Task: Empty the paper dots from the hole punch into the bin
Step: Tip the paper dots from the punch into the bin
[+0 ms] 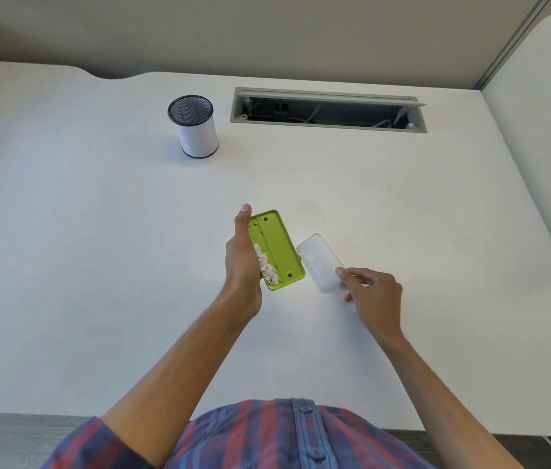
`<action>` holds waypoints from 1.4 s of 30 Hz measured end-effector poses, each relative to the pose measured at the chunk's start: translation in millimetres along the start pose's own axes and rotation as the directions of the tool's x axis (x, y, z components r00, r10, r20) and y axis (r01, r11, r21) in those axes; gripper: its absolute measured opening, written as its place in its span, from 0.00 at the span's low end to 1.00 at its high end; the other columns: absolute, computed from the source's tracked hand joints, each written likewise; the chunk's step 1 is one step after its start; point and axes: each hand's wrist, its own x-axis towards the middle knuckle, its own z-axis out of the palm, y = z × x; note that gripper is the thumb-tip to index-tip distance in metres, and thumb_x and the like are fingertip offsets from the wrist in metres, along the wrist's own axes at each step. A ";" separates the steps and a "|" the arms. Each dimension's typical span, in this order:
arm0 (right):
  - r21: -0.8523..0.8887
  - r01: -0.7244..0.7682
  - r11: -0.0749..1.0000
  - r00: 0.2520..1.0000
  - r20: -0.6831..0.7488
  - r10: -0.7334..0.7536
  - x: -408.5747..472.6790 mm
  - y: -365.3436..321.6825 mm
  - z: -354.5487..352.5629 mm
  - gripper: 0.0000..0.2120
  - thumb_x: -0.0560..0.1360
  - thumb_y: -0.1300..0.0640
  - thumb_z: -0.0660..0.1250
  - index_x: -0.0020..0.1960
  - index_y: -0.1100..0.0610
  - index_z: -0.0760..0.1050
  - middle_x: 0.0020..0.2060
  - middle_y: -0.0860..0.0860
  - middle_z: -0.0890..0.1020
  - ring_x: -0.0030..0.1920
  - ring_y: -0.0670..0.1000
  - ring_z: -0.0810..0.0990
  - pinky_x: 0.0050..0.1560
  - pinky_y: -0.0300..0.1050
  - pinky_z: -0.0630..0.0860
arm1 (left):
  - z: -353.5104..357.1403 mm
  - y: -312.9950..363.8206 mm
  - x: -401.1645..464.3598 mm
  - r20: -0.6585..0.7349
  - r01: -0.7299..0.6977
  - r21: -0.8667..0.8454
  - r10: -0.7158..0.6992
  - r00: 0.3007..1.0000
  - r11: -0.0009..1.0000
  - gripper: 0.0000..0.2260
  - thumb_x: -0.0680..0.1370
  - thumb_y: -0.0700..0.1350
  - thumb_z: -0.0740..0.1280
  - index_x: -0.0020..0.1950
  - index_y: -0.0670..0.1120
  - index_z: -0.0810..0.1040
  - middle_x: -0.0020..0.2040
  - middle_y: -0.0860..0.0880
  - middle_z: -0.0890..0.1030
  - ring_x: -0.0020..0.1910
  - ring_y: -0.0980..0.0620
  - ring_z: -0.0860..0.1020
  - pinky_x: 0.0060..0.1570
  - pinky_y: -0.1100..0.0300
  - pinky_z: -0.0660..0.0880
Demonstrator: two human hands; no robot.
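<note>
My left hand wraps green hole punch at frame centre, underside up, paper dots inside. My right hand pinches clear cover beside it. Bin upper left on desk.

Both bare forearms are being extended forward. The left hand is being kept closed in a grip, thumb pointing away. The right hand is being held pinched, knuckles up.

white desk, open cable tray — wires inside
</note>
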 end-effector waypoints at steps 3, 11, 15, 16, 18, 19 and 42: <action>-0.138 0.052 0.989 0.999 0.016 -0.051 0.1 1.3 -1.4 0.14 0.73 0.43 0.71 0.48 0.53 0.85 0.36 0.48 0.86 0.32 0.51 0.84 0.41 0.46 0.80 | 0.1 -0.2 0.5 0.006 -0.003 0.004 0.003 1.000 1.000 0.20 0.76 0.67 0.63 0.44 0.50 0.80 0.43 0.45 0.82 0.59 0.31 0.80 0.62 0.34 0.75; -0.081 0.135 0.988 0.988 0.081 -0.129 -14.8 -29.4 0.9 0.09 0.73 0.46 0.71 0.49 0.49 0.84 0.37 0.43 0.84 0.28 0.43 0.79 0.33 0.36 0.71 | -2.1 -4.3 4.8 0.016 -0.035 0.087 0.034 0.999 0.996 0.20 0.78 0.66 0.61 0.46 0.49 0.79 0.47 0.39 0.83 0.59 0.32 0.80 0.63 0.36 0.74; 0.237 0.091 0.967 0.949 0.274 -0.157 -32.5 -63.7 6.8 0.06 0.78 0.48 0.68 0.48 0.46 0.84 0.41 0.45 0.86 0.38 0.45 0.85 0.33 0.36 0.75 | -2.6 -7.2 5.7 0.022 -0.050 0.116 0.047 0.999 0.992 0.23 0.78 0.67 0.59 0.48 0.48 0.79 0.55 0.32 0.83 0.58 0.33 0.81 0.64 0.37 0.74; 0.296 0.050 0.954 0.928 0.339 -0.153 -36.1 -71.2 8.6 0.08 0.79 0.48 0.66 0.50 0.46 0.84 0.44 0.46 0.87 0.42 0.46 0.86 0.34 0.39 0.77 | -1.7 -7.5 5.6 0.029 -0.055 0.120 0.052 0.998 0.991 0.24 0.78 0.67 0.59 0.50 0.47 0.80 0.52 0.34 0.85 0.56 0.34 0.82 0.64 0.37 0.75; 0.375 -0.056 0.925 0.882 0.453 -0.130 -41.4 -82.6 12.3 0.14 0.80 0.45 0.63 0.56 0.49 0.83 0.50 0.49 0.86 0.47 0.48 0.86 0.37 0.42 0.81 | 0.4 -8.3 4.8 0.043 -0.056 0.118 0.052 0.998 0.991 0.27 0.76 0.67 0.59 0.53 0.45 0.81 0.51 0.37 0.86 0.55 0.36 0.83 0.63 0.38 0.75; 0.401 -0.113 0.909 0.862 0.494 -0.111 -43.3 -86.8 13.9 0.18 0.78 0.42 0.63 0.59 0.51 0.82 0.51 0.50 0.86 0.48 0.49 0.86 0.39 0.44 0.82 | 1.1 -8.8 4.7 0.048 -0.057 0.118 0.051 0.998 0.991 0.28 0.75 0.68 0.59 0.54 0.44 0.81 0.52 0.37 0.85 0.56 0.37 0.83 0.64 0.38 0.75; 0.490 -0.138 0.861 0.889 0.444 -0.110 -48.6 -107.7 17.8 0.14 0.80 0.53 0.64 0.48 0.60 0.84 0.39 0.58 0.86 0.38 0.55 0.87 0.36 0.41 0.80 | -3.9 5.9 39.2 0.161 -0.351 0.298 0.315 0.935 0.888 0.30 0.75 0.72 0.53 0.36 0.49 0.79 0.34 0.53 0.83 0.36 0.59 0.80 0.46 0.58 0.71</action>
